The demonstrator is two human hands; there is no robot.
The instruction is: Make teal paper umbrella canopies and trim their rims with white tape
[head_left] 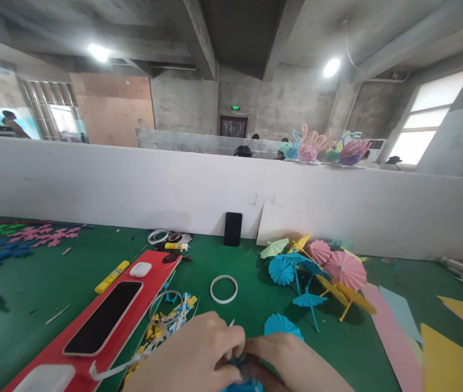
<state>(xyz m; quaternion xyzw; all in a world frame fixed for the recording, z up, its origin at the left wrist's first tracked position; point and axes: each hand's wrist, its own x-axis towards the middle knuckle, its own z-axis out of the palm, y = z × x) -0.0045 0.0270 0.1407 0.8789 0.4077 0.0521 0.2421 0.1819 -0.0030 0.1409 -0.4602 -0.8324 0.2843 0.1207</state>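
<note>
My left hand (204,340) and my right hand (280,354) meet at the bottom middle of the view, fingers closed together. Between and below them shows a piece of blue paper (245,385), pinched by both hands; its shape is mostly hidden by my fingers. A small whitish tip (232,323) pokes up behind my left hand. Just beyond my right hand lies a pleated blue paper umbrella top (283,325). Finished-looking paper umbrellas in blue, pink (345,270), yellow (353,298) and pale green (275,248) stand and lie in a cluster further right.
A roll of white tape (223,289) lies ahead on the green table (198,258). On the left, a red board (57,356) carries a phone (104,318), beside paper scraps (149,340) and a glue stick (112,276). Coloured paper sheets (455,354) lie right. A white partition (92,185) stands behind.
</note>
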